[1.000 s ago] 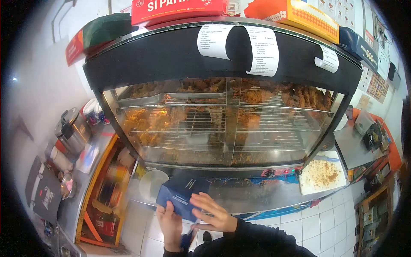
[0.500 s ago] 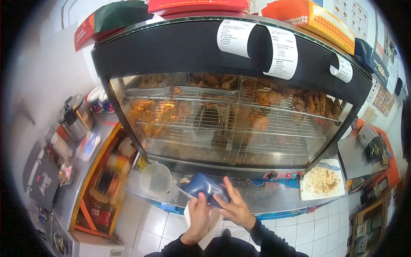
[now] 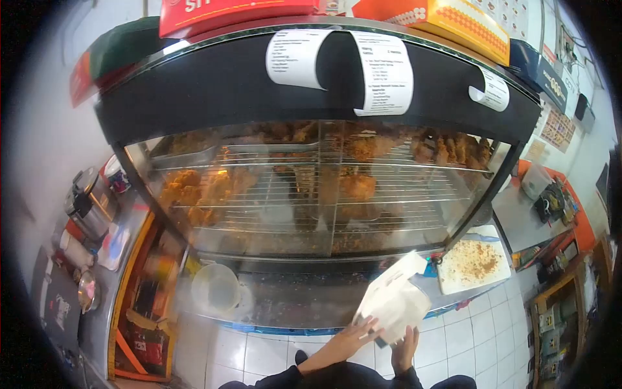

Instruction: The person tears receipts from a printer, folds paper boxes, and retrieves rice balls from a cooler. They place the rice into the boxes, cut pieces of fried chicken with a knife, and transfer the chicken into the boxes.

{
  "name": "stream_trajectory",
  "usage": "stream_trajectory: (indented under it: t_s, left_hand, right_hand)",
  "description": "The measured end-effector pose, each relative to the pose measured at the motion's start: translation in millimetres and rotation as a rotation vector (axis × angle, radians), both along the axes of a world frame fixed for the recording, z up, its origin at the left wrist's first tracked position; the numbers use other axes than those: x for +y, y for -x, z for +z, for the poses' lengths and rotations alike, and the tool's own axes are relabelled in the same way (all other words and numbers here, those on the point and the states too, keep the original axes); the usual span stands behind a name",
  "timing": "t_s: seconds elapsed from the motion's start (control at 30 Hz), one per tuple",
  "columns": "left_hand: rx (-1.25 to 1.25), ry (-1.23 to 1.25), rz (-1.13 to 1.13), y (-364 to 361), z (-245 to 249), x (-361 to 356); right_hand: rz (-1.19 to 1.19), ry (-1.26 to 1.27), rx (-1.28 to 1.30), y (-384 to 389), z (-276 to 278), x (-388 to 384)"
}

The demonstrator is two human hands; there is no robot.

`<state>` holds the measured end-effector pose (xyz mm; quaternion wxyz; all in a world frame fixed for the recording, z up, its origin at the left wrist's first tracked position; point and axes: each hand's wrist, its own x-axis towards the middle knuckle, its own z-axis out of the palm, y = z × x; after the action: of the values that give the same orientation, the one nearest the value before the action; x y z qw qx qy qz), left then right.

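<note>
A cardboard food box [image 3: 396, 303], its pale inside facing up and its lid raised, is tilted over the counter's front edge. My left hand [image 3: 353, 337] grips the near left edge of the box, with the fingers closed on its rim. On the near right side, my right hand [image 3: 405, 350] presses against the box wall; part of its grip is hidden. Behind the box stands a glass display warmer [image 3: 334, 194] with fried chicken pieces [image 3: 188, 188] on its wire racks.
A clear plastic tub [image 3: 215, 288] stands on the counter [image 3: 291, 301] to the left. At right lies a white cutting board [image 3: 476, 285] covered with brown crumbs. Paper receipts [image 3: 382, 74] hang from the warmer's top. A metal pot [image 3: 91, 198] stands on the left side counter.
The box has turned from its blue outside to its pale inside and now stands open. Both hands moved right with it, and the camera view shifted too.
</note>
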<state>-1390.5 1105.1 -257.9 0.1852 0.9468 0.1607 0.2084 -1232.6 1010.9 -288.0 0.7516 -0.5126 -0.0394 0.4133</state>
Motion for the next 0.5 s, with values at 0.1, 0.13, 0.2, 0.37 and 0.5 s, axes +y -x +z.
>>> stream_trajectory:
  t_s: [0.1, 0.13, 0.2, 0.37, 0.5]
  left_hand:
    - [-0.092, 0.017, 0.02, 3.8, 10.8, 6.5]
    - [0.098, 0.179, 0.046, 7.5, 20.9, 10.3]
    - [0.122, 0.257, 0.082, 21.1, 14.6, 18.5]
    - [-0.061, 0.156, 0.239, 53.1, 15.1, 32.4]
    - [-0.104, 0.208, 0.344, 60.6, 32.6, 41.1]
  right_hand:
    - [0.152, 0.068, -0.058, -40.9, -38.3, 20.0]
    - [0.173, 0.204, -0.421, -60.6, -53.8, 25.1]
    - [0.0, 0.349, -0.745, -94.6, -40.3, 36.8]
    - [-0.645, -0.006, -1.78, -146.9, 269.4, 61.5]
    - [-0.603, -0.415, -2.161, -180.6, 473.4, 126.5]
